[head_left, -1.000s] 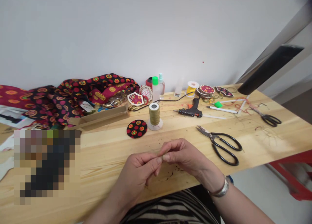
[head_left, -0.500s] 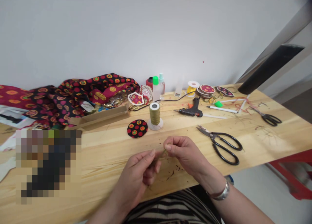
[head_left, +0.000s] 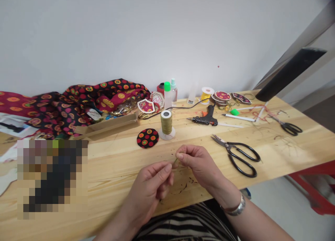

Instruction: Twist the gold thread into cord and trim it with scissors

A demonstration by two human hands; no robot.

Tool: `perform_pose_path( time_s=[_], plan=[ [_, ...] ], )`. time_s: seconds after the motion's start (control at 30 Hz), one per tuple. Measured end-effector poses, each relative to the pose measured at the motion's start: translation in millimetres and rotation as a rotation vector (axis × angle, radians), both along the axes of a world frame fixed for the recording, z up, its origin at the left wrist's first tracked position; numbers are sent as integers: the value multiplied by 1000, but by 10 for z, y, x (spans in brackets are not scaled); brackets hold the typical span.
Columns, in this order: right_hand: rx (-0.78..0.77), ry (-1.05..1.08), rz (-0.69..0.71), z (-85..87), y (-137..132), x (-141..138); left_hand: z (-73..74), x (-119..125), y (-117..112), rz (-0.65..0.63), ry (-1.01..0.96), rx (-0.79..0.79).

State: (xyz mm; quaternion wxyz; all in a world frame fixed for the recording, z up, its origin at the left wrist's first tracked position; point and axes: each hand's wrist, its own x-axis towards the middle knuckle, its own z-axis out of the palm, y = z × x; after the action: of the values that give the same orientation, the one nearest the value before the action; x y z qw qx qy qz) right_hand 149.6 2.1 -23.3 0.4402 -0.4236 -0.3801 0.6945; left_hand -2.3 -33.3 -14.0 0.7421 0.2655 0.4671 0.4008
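My left hand point(head_left: 151, 187) and my right hand point(head_left: 197, 164) meet just above the front of the wooden table point(head_left: 288, 153), fingertips pinched. Between them runs a short olive-green thread point(head_left: 175, 162), each hand holding one end. A spool of the same olive thread point(head_left: 165, 124) stands upright behind the hands. A round black patch with red dots point(head_left: 147, 138) lies just left of the spool.
Large black scissors point(head_left: 237, 155) lie right of my hands, smaller scissors point(head_left: 286, 125) further right. A glue gun point(head_left: 205, 118), bottles point(head_left: 167, 94), patterned fabric point(head_left: 78, 101) and a cardboard box point(head_left: 107, 127) line the back. Thread scraps lie scattered on the right.
My hands have drawn slightly apart; the right moved up and away, the left sank a little toward me, and the thread now shows between the fingertips.
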Motion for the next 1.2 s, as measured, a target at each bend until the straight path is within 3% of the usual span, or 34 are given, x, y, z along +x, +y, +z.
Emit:
perform_pose_path(
  time_s=[0.37, 0.57, 0.7, 0.87, 1.07, 1.2],
  plan=[
    [-6, -9, -39, 24, -8, -25, 1, 39, -7, 18, 100, 39],
    [-52, -60, -111, -38, -15, 16, 14, 24, 10, 103, 79, 9],
    [134, -219, -224, -17, -57, 35, 10, 22, 19, 131, 67, -4],
    [374, -299, -168, 23, -123, -11, 21, 41, 23, 89, 88, 20],
    [513, -454, -110, 32, -133, -17, 43, 52, 10, 49, 143, 50],
    [527, -508, -123, 44, -99, 10, 30, 47, -3, 29, 146, 56]
  ],
)
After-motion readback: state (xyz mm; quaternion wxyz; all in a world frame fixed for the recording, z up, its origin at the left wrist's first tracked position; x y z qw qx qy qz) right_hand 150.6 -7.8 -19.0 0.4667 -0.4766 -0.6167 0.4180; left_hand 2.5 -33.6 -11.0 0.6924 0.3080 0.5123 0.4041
